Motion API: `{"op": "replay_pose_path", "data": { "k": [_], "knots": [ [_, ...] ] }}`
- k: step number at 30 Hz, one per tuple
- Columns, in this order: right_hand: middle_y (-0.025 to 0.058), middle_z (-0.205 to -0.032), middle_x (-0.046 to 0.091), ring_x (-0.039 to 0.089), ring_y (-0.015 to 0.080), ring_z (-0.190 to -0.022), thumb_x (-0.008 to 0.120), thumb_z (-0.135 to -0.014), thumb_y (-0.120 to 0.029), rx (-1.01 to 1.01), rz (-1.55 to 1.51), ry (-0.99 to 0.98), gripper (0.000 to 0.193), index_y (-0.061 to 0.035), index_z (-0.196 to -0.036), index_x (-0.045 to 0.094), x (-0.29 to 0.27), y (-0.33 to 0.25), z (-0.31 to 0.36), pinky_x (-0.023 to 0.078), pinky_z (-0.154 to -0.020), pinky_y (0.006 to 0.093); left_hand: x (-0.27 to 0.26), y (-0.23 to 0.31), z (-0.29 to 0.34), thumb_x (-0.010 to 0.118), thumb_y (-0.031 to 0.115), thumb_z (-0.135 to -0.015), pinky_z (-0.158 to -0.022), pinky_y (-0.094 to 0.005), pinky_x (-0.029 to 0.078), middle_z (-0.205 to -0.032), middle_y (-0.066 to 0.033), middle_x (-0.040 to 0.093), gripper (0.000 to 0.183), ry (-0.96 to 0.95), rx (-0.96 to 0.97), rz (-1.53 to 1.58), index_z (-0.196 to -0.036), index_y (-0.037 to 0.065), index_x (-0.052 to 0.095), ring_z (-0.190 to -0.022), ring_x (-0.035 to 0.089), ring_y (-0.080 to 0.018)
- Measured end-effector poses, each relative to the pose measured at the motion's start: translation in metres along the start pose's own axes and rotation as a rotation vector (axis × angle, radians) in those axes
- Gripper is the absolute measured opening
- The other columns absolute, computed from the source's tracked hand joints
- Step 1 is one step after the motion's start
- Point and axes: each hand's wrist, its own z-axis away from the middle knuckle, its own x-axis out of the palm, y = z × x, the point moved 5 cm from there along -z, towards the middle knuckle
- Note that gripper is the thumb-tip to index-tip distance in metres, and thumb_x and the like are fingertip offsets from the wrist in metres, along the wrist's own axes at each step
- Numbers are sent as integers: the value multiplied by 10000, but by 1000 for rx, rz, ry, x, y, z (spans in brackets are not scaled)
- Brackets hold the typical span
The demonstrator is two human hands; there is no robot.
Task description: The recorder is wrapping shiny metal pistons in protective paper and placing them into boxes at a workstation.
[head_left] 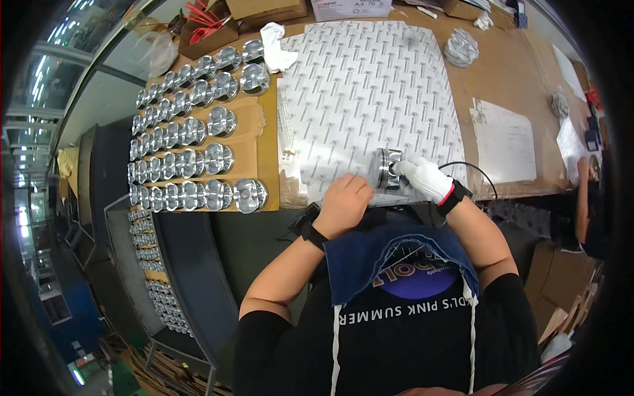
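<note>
Piston (383, 170) pinched in the gloved right hand (424, 177), tipped sideways over the white patterned sheet (370, 86): shiny silver, dark grooves round it. Left hand (346, 203) curled just beside it, can't tell if it's gripping. More pistons (219, 158) further left.

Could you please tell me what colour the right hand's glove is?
The glove is white, with a red cuff edge; head view.

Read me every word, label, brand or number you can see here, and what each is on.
I won't copy wording out, but print shows here:
White carton: readable red and dark print.
Black shirt: readable white lettering, upside down.
Patterned sheet: repeated print, too small to read.
Paper at right: faint marks, unreadable.
</note>
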Motion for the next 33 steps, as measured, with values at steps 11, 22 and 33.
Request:
{"op": "replay_pose_path", "data": {
  "k": [11, 22, 33],
  "knots": [
    [186, -885, 638, 616, 336, -896, 471, -890, -396, -472, 623, -38, 394, -46, -1003, 611, -9, -10, -23, 478, -732, 374, 1, -9, -61, 686, 173, -760, -688, -378, 473, -913, -123, 557, 307, -273, -287, -58, -1003, 32, 563, -830, 554, -302],
    [127, -726, 614, 632, 303, -681, 638, -672, -185, -715, 1262, 402, 270, -120, -933, 622, -21, -48, -59, 478, -624, 439, 65, -95, -85, 519, 283, -878, -837, -449, 447, -1184, -292, 496, 493, -174, -787, 505, -1251, -28, 432, -978, 536, -420],
    [209, -979, 594, 576, 352, -956, 727, -658, -262, -879, 1149, 529, 802, -39, -1325, 341, 11, -38, -42, 414, -884, 416, 74, -144, -103, 617, 390, -777, -941, -380, 414, -1160, -272, 496, 726, -178, -1069, 682, -1284, -70, 375, -1062, 508, -393]
  ]
}}
